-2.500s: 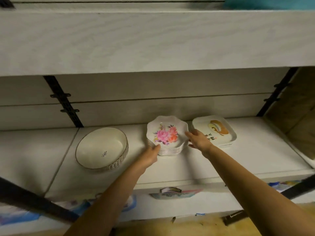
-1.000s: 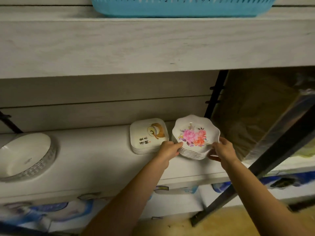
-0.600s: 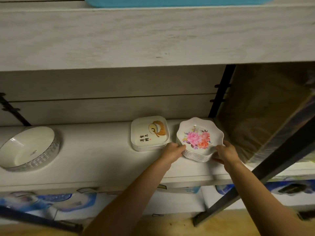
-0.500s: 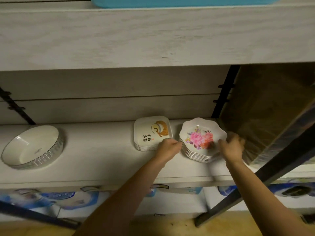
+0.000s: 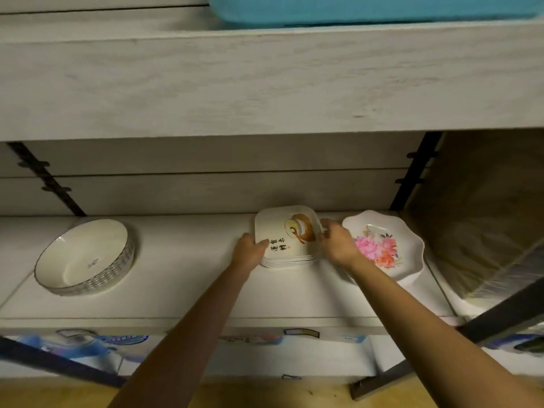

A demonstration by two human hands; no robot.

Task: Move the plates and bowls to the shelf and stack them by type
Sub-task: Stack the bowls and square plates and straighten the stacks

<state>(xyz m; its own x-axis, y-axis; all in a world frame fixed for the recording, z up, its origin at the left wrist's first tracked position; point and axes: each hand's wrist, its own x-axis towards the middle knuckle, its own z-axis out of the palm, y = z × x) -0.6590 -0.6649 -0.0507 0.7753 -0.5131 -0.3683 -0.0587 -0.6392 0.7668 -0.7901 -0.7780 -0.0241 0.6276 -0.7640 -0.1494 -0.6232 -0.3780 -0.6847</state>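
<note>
Almost done on the shelf
My left hand and right hand grip the square plates; flower plates sit beside, bowl well apart. Only tidying looks left.

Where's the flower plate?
Head view: the flower plate sits on the shelf near its right end, just right of the square plates.

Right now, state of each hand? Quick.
Left hand: grips the left edge of the square plate stack.
Right hand: grips the same stack's right edge.
</note>
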